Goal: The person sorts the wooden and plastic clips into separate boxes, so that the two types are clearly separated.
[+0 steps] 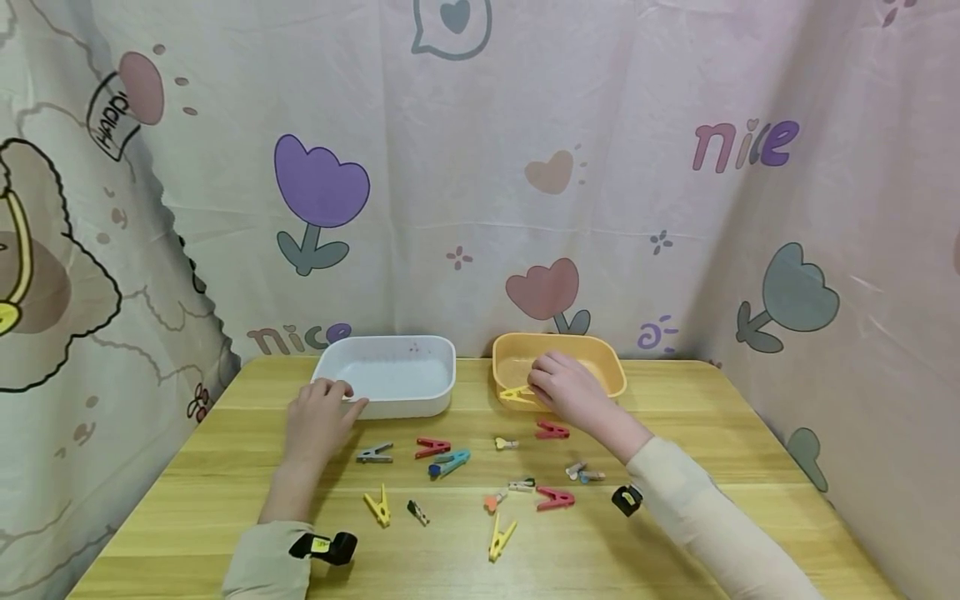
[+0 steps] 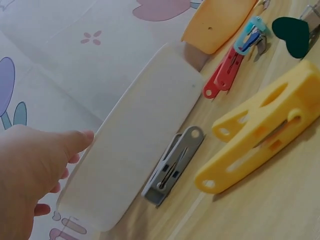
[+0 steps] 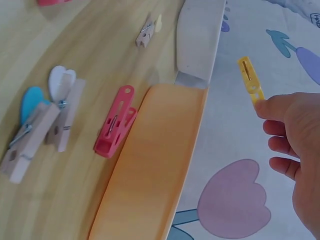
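My right hand [image 1: 566, 387] pinches a yellow clothespin [image 3: 250, 77] by one end, above the front rim of the orange basin [image 1: 615, 379]. Its other fingers curl in toward the palm in the right wrist view. At the near left corner of the white basin [image 1: 397, 408], my left hand [image 1: 318, 421] lies with loosely bent fingers, the thumb tip at the rim. A grey clothespin [image 2: 172, 165] lies on the table in front of that basin. Close to the orange basin is a red clothespin [image 3: 116, 122].
Several more clothespins lie scattered over the wooden table [image 1: 187, 500], among them a yellow one [image 1: 501, 537], a blue one [image 1: 450, 463] and a red one [image 1: 555, 498]. Small wooden pegs [image 3: 65, 107] with shaped tops lie among them. A printed curtain [image 1: 450, 167] hangs behind the basins.
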A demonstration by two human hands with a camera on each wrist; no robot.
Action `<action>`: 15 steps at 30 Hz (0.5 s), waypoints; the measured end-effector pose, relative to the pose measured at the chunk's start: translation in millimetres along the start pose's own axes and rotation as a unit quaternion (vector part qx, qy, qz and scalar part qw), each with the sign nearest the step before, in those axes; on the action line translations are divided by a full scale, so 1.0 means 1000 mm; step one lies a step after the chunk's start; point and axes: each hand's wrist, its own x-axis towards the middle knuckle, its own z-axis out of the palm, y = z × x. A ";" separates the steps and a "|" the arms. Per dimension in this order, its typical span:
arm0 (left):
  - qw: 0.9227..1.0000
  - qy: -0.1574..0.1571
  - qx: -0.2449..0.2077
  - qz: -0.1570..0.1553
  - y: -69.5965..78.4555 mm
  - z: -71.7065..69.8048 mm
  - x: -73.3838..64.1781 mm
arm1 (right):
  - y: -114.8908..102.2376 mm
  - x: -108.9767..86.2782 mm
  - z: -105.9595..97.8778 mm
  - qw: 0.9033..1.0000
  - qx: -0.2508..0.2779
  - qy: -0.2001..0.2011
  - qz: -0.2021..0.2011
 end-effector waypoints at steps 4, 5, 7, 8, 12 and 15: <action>1.000 0.010 0.001 0.022 0.004 0.005 0.002 | 0.000 0.006 0.003 1.000 0.004 -0.011 0.008; 1.000 0.012 0.002 0.023 0.005 0.005 0.002 | 0.001 0.007 0.005 1.000 0.003 -0.012 0.010; 1.000 0.013 0.002 0.022 0.007 0.006 0.003 | 0.001 0.010 0.006 1.000 0.006 -0.011 0.011; 1.000 0.012 0.002 0.020 0.007 0.006 0.003 | 0.001 0.011 0.006 1.000 0.007 -0.009 0.010; 1.000 0.005 0.002 0.010 0.010 0.005 0.004 | 0.001 0.018 0.008 1.000 0.009 0.000 0.007; 1.000 -0.003 0.001 0.004 0.012 0.004 0.004 | 0.001 0.026 0.007 1.000 0.014 0.001 0.009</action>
